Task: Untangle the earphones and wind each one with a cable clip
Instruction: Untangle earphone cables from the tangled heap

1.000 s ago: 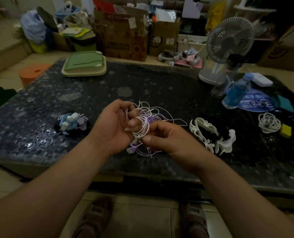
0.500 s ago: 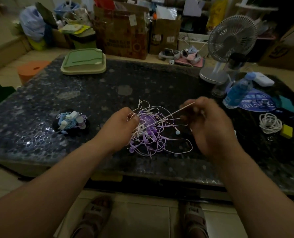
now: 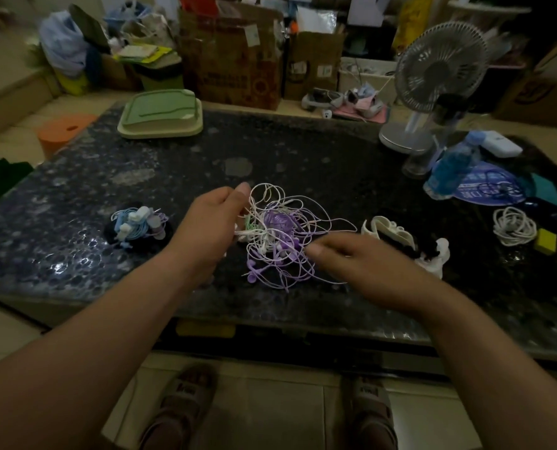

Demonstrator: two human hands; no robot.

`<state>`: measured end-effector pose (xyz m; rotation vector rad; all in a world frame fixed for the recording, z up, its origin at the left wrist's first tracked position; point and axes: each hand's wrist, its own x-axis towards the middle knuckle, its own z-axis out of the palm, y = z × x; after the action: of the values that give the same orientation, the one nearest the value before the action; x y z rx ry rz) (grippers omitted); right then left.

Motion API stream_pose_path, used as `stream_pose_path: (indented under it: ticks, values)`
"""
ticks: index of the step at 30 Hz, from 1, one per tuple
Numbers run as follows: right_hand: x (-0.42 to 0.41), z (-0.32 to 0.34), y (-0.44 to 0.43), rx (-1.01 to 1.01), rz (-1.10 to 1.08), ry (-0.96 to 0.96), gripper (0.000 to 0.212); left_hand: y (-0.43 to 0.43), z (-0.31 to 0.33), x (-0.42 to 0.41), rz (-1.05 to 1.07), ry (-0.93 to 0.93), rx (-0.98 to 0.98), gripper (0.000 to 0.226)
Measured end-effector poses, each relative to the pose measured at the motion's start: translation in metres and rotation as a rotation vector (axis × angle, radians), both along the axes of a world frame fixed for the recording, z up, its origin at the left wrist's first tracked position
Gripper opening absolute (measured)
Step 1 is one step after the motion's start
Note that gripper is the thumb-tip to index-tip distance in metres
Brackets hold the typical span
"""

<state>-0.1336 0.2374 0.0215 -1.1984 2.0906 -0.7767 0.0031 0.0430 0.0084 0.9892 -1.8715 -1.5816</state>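
A tangle of white and purple earphones [image 3: 280, 235] lies on the dark stone table [image 3: 75, 254]. My left hand [image 3: 212, 222] holds its left side, with thumb and fingers pinching white cords near the top. From the right, my right hand [image 3: 351, 258] reaches in low, its fingertips at the tangle's right edge. It is blurred, so its grip is unclear. A pile of white and black cable clips [image 3: 394, 233] sits just behind my right hand. A wound bundle of blue earphones [image 3: 137, 224] lies to the left.
A coiled white cable [image 3: 514, 225] and a yellow block [image 3: 545, 241] lie at the right. A blue bottle [image 3: 452, 170] and a desk fan [image 3: 433, 92] stand at the back right, and a green tray [image 3: 160, 118] at the back left. The table's front edge is close to me.
My right hand pulled a white cord up and to the right, then came back down to the tangle. The tangle spread out on the table. My left hand stayed holding its left side.
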Motion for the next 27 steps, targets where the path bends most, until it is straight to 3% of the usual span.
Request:
stream_pose_path:
  ticks: [4, 6, 9, 12, 15, 17, 20, 24, 27]
  values:
    - [0.024, -0.001, -0.001, 0.073, 0.293, -0.139, 0.018, -0.005, -0.001, 0.002, -0.039, 0.038, 0.112, 0.041]
    - [0.020, 0.009, 0.007, 0.063, 0.339, -0.181, 0.023, -0.012, -0.001, 0.003, 0.036, 0.077, 0.138, 0.037]
    - [0.016, 0.023, 0.025, 0.113, 0.301, -0.356, 0.055, -0.021, -0.002, 0.006, 0.182, 0.061, 0.136, 0.038]
    - [0.015, 0.019, 0.032, -0.040, 0.156, -0.187, 0.060, -0.021, -0.007, 0.010, 0.189, -0.032, 0.012, 0.038]
    - [0.013, 0.015, 0.024, -0.283, -0.100, 0.085, 0.042, -0.010, -0.007, 0.012, 0.039, -0.151, -0.196, 0.041]
    - [0.007, 0.018, 0.018, -0.373, -0.227, 0.023, 0.035, -0.002, -0.006, 0.011, -0.132, -0.192, -0.206, 0.039]
    - [0.003, 0.022, 0.010, -0.341, -0.176, -0.018, 0.037, 0.015, -0.004, 0.010, -0.321, -0.147, -0.104, 0.037]
    - [0.012, 0.025, -0.004, -0.303, -0.039, -0.131, 0.037, 0.040, 0.011, 0.008, -0.451, 0.069, -0.102, 0.049]
    - [0.019, 0.032, -0.010, -0.347, -0.014, -0.242, 0.036, 0.051, 0.020, 0.010, -0.554, 0.133, -0.094, 0.034]
